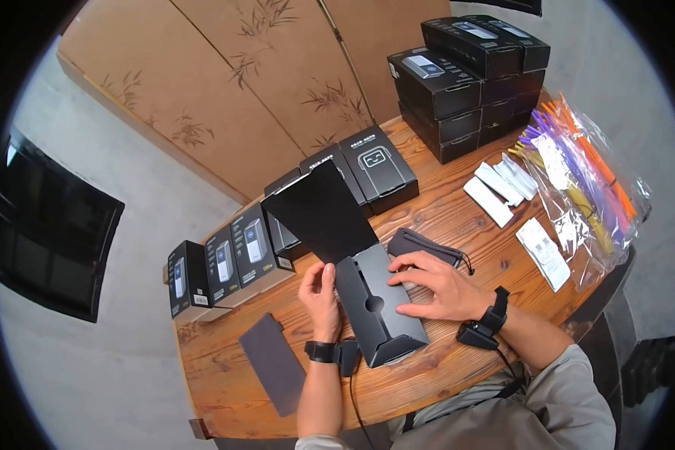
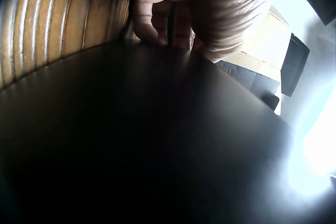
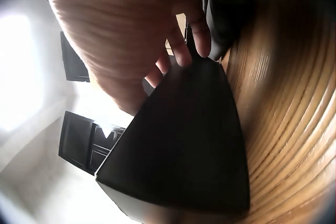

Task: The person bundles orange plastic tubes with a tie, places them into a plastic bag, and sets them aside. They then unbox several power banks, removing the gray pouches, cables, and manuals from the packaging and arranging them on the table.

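A black cardboard box [image 1: 367,300] lies on the wooden table before me, its tall black lid flap [image 1: 322,210] raised at the far end. Inside the opening shows a black insert with a slot and a round cutout [image 1: 374,304]. My left hand [image 1: 321,300] grips the box's left edge, thumb uppermost; in the left wrist view its fingers [image 2: 144,24] bend down at the box's side. Over the right side rests my right hand [image 1: 446,289], fingers spread. The right wrist view shows its fingertips [image 3: 182,58] along the box's edge. The box bottom is hidden.
A dark grey pouch [image 1: 274,364] lies left, another with a cord [image 1: 427,246] beyond my right hand. Printed black boxes [image 1: 251,244] line the back left; more are stacked [image 1: 469,90] back right. White paper packets [image 1: 544,251] and plastic-bagged coloured sticks [image 1: 585,180] lie right.
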`<act>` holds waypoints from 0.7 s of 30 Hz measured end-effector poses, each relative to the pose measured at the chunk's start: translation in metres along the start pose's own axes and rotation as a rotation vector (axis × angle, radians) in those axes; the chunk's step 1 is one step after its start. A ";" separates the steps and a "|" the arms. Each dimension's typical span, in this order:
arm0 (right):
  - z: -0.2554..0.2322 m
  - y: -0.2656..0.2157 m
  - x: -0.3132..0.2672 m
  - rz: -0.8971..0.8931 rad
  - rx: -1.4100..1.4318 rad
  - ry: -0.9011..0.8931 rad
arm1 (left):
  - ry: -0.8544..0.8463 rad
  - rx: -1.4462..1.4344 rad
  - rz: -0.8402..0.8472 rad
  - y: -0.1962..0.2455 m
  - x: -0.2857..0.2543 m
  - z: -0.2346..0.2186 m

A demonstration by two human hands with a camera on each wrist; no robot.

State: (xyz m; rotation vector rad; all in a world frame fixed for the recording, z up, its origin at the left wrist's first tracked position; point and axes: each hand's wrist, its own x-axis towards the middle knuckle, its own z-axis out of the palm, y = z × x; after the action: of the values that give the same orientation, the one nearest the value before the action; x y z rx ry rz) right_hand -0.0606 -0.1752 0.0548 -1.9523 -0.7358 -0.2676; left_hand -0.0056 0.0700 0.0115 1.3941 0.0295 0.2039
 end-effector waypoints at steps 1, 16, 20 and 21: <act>-0.001 0.001 0.000 -0.010 0.006 0.009 | 0.002 0.002 0.003 -0.001 0.000 0.000; -0.013 0.016 -0.003 0.219 -0.418 0.246 | 0.000 -0.013 0.033 0.000 0.000 0.001; -0.014 0.021 -0.005 0.269 -0.418 0.229 | -0.001 -0.003 0.036 0.000 0.000 0.001; -0.014 0.022 -0.005 0.277 -0.387 0.204 | 0.000 -0.003 0.042 0.000 -0.001 0.001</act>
State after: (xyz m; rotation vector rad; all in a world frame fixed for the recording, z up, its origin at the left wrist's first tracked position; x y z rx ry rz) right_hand -0.0499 -0.1965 0.0427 -2.3191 -0.2879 -0.4573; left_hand -0.0060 0.0689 0.0120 1.3926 -0.0003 0.2386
